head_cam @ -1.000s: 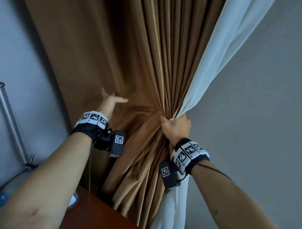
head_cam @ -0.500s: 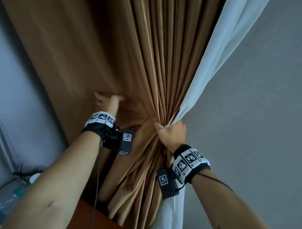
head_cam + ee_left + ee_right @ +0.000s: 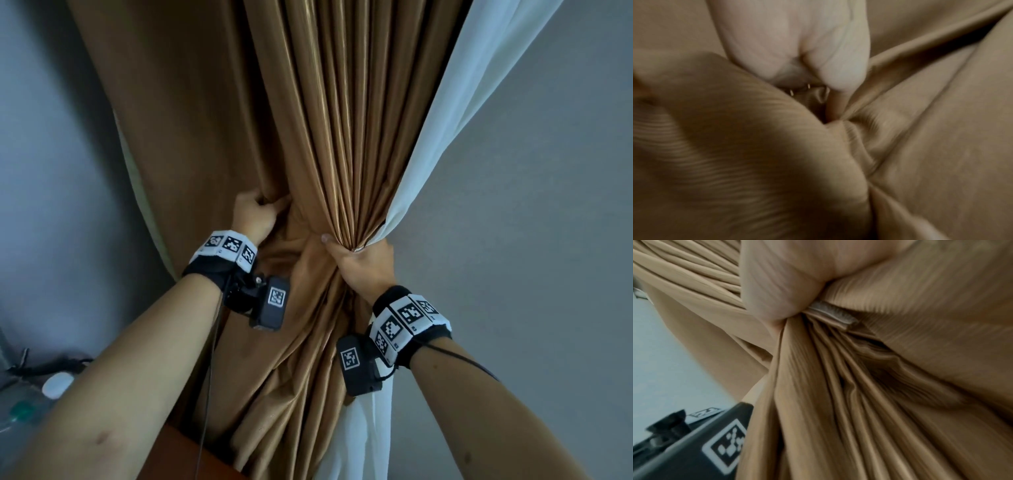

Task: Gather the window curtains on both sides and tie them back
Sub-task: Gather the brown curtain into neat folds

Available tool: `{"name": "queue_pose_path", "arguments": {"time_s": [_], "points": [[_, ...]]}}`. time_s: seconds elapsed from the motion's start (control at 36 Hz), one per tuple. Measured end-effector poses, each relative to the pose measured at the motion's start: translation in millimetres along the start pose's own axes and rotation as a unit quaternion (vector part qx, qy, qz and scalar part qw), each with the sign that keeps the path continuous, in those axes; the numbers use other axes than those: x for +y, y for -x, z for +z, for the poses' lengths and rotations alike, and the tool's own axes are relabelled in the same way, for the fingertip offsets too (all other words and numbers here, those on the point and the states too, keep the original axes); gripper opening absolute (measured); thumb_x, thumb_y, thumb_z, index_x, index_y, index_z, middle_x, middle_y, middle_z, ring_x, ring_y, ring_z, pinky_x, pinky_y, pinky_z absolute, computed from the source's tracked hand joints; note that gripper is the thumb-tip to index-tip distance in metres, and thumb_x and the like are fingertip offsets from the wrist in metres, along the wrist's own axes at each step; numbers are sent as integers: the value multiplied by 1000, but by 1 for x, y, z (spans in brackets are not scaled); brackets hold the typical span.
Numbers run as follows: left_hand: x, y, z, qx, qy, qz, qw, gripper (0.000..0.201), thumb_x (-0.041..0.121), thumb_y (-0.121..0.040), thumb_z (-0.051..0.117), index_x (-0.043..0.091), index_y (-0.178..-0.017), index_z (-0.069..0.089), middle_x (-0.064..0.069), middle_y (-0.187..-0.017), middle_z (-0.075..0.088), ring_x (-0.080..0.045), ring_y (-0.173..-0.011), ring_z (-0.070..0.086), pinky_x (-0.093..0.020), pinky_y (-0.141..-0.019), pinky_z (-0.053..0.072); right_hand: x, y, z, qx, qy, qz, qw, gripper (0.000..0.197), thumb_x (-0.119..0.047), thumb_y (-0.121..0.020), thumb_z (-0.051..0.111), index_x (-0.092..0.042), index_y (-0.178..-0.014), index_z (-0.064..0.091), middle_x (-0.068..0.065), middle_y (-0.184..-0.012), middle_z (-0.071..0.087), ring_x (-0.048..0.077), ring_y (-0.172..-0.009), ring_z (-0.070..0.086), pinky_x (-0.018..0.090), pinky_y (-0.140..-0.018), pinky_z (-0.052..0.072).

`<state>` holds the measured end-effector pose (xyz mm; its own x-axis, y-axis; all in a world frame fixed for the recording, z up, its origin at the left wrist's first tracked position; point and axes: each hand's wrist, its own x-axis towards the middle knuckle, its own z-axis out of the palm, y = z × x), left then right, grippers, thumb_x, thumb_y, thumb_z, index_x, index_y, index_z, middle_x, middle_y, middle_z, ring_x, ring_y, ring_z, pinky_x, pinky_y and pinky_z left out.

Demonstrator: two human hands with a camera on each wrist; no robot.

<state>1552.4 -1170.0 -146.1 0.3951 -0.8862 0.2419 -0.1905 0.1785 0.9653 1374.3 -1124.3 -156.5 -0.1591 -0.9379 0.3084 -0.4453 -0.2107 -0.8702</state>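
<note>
Right hand (image 3: 364, 265) clenching pleats of brown curtain (image 3: 329, 113) plus white sheer (image 3: 455, 113) into tight waist against wall (image 3: 548, 240), keeping bundle compact for tying
Left hand (image 3: 255, 214) curling fingers into loose fabric beside bundle, feeding slack toward right fist
Tie-back not yet around bundle

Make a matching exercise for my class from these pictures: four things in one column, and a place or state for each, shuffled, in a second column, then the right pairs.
Column 1
1. left hand
2. right hand
3. brown curtain
4. white sheer curtain

Column 2
A. runs along the right edge of the brown cloth
B. grips the gathered pleats where they bunch tightest
C. grips a loose fold left of the bunch
D. hangs in narrow pleats that draw together at one point

Pairs: 1-C, 2-B, 3-D, 4-A
</note>
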Motion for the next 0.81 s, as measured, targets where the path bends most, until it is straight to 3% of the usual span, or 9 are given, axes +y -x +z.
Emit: {"name": "queue_pose_path", "arguments": {"time_s": [0.06, 0.14, 0.25, 0.31, 0.42, 0.47, 0.53, 0.67, 0.81], "points": [[-6, 6, -5, 83, -112, 73, 988, 22, 22, -81, 76, 8, -68, 64, -1, -64, 61, -9, -56, 53, -13, -53, 34, 0, 0, 8, 6, 10, 9, 1000, 59, -44, -72, 77, -14, -119, 59, 1, -111, 67, 24, -110, 61, 22, -94, 45], [-11, 24, -11, 168, -186, 168, 953, 33, 11, -84, 69, 11, -59, 48, -7, -61, 56, -17, -57, 45, -14, -58, 27, -1, 0, 13, 13, 37, 23, 999, 62, -48, -73, 74, -13, -121, 55, 1, -108, 67, 25, -107, 60, 17, -85, 39], [-12, 58, -22, 172, -197, 246, 934, 31, 11, -84, 71, 4, -59, 54, 3, -61, 50, -4, -59, 40, -12, -62, 27, -11, 6, 19, 17, 50, 42, 998, 66, -42, -75, 73, -8, -126, 48, -3, -86, 56, 32, -105, 59, 32, -89, 47], [-8, 70, -26, 136, -206, 230, 942, 30, 15, -87, 69, 6, -62, 54, 7, -62, 51, -4, -60, 40, -12, -62, 27, -14, 8, 22, 15, 59, 49, 997, 64, -39, -75, 72, -7, -125, 46, -5, -80, 49, 34, -103, 60, 35, -88, 48], [2, 87, -23, 57, -183, 162, 968, 23, 23, -88, 68, 3, -77, 66, 1, -63, 59, -21, -61, 52, -21, -64, 36, -20, 13, 23, 3, 50, 54, 997, 67, -39, -78, 71, -11, -130, 40, 8, -103, 63, 35, -106, 60, 36, -89, 47], [5, 97, -20, 29, -169, 140, 975, 21, 22, -87, 69, 2, -95, 72, -10, -88, 72, -23, -82, 65, -26, -77, 48, -22, 16, 20, -16, 26, 58, 998, 69, -43, -78, 71, -12, -131, 38, 10, -114, 63, 34, -111, 59, 35, -93, 46], [6, 106, -19, -3, -145, 112, 983, 28, 14, -87, 68, 5, -114, 69, -7, -112, 70, -16, -104, 65, -28, -96, 48, -25, 18, 17, -44, -14, 60, 997, 81, -51, -75, 74, -15, -136, 34, 6, -125, 60, 29, -118, 56, 29, -96, 42], [2, 120, -17, -75, -72, 50, 993, 31, -7, -79, 58, 7, -104, 70, -6, -100, 72, -18, -98, 67, -39, -93, 52, -33, 25, 13, -104, -36, 53, 992, 113, -63, -51, 83, -10, -136, 30, -5, -113, 54, 17, -116, 54, 21, -91, 38], [6, 128, -24, -141, 103, -47, 984, 58, -18, -78, 49, 16, -122, 65, 4, -109, 72, -6, -105, 65, -21, -91, 50, -35, 31, 17, -35, 15, 55, 998, 102, -64, -63, 76, -13, -140, 32, 3, -131, 57, 26, -123, 53, 25, -96, 39]]}}
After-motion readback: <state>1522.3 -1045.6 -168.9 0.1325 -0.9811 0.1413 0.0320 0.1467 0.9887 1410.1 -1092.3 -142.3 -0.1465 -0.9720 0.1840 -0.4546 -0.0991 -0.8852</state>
